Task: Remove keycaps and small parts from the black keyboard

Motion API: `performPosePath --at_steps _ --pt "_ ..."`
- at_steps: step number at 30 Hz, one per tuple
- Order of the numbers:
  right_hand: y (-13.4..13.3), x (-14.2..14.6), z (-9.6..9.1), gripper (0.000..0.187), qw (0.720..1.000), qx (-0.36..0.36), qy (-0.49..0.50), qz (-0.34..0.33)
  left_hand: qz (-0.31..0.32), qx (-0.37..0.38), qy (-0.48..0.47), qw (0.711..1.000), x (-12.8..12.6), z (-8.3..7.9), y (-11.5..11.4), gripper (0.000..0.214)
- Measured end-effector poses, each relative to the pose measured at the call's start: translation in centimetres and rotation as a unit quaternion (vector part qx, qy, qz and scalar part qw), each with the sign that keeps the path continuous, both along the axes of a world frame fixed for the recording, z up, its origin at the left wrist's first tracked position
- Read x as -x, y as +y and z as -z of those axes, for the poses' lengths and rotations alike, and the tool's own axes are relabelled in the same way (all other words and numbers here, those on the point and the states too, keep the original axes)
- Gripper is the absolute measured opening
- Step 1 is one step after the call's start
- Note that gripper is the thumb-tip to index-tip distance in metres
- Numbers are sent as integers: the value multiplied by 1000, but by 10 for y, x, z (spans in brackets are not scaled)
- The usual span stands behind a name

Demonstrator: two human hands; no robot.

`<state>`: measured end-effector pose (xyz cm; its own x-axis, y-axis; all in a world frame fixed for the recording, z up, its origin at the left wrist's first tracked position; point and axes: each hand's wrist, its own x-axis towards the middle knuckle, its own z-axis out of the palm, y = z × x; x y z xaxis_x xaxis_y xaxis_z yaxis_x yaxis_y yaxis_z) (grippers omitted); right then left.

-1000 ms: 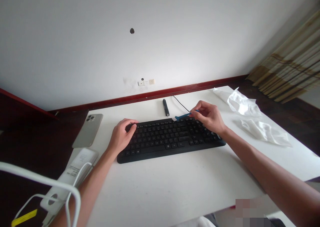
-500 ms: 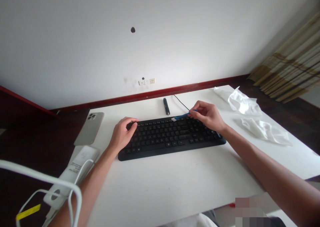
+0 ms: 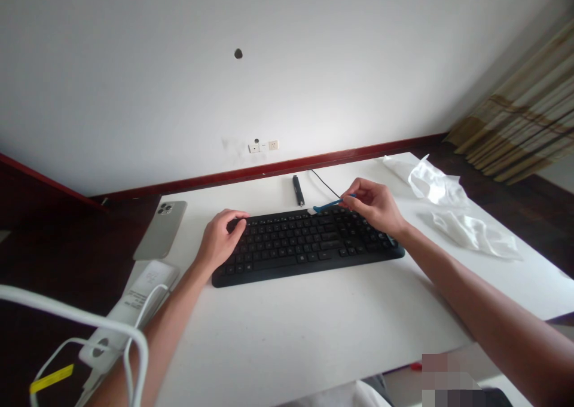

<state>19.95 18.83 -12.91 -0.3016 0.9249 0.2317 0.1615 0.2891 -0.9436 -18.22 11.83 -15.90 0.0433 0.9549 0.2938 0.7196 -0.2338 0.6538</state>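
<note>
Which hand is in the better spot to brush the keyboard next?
Probably the right hand: it pinches the blue brush, whose white tip is at the far edge of the keyboard. The left hand rests at the keyboard's left end, with no brush visible.

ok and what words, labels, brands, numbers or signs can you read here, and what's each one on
No full word is legible.
Keyboard: legends too small; two bottom-row keys seem to bear a window-shaped sign.
White device: printed lines, too blurred.
Yellow tag: no readable marks.
</note>
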Motion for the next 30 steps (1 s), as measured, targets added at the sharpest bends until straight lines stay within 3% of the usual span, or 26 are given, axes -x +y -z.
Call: performPosePath --at_steps 4,20,26,30 --pt "0 0 0 26 1000 -3 -29 -9 0 1 -1 1000 0 0 0 20" --pt "0 0 -2 28 1000 11 20 2 1 1 5 1000 0 0 0 21" --pt "1 -1 -1 26 999 14 -26 -15 -2 6 5 1000 0 0 0 21" --pt "1 -2 -1 27 1000 16 6 -6 -2 6 6 1000 0 1 0 22"
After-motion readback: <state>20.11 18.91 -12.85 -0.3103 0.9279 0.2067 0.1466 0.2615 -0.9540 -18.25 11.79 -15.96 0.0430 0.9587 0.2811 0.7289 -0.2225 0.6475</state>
